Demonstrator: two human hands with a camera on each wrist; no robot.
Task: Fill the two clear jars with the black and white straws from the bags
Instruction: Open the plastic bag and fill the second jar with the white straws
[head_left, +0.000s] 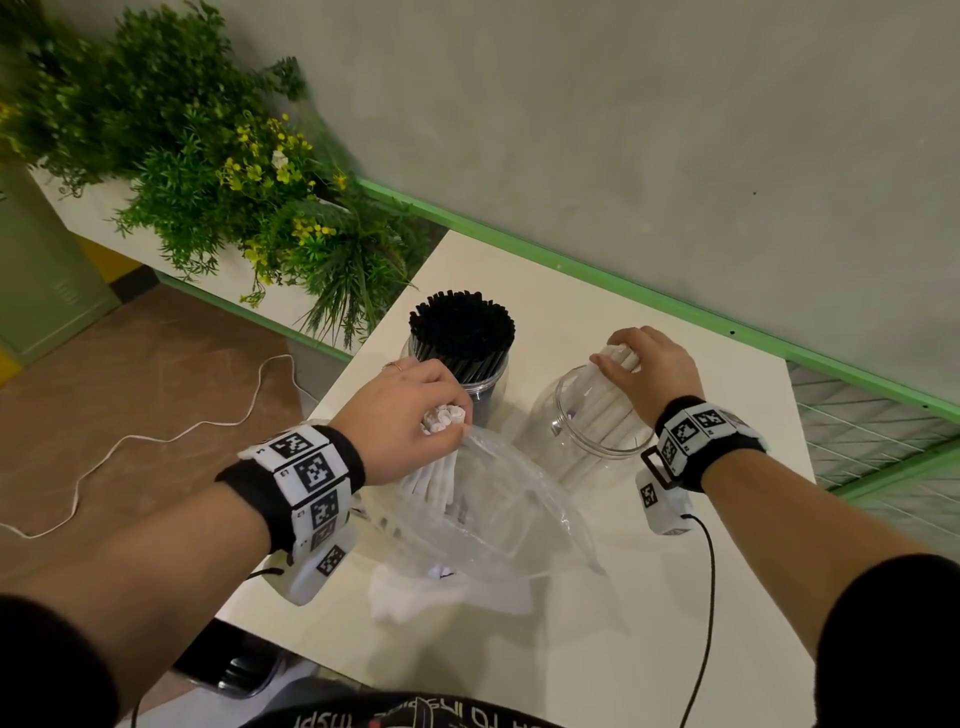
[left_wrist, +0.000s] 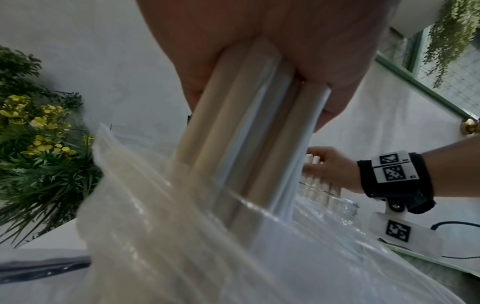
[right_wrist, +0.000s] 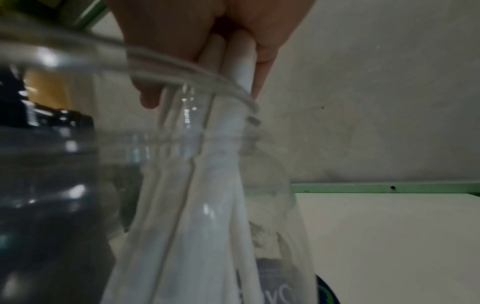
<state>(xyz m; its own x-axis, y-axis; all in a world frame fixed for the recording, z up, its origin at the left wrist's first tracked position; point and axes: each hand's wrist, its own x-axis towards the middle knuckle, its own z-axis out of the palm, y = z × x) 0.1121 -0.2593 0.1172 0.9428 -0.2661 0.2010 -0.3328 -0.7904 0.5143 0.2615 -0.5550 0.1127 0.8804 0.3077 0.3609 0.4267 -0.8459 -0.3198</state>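
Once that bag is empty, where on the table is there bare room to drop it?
Bare patches: the table near edge, right of the plastic bag under the right forearm, and the far right corner behind the white-straw jar. Crowded: the middle, where the left hand, bag, black-straw jar and right hand bunch together.

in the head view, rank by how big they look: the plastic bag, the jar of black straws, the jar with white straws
1. plastic bag, though it lies nearest the camera
2. and 3. jar with white straws and jar of black straws: they look alike in size, so no ranking.
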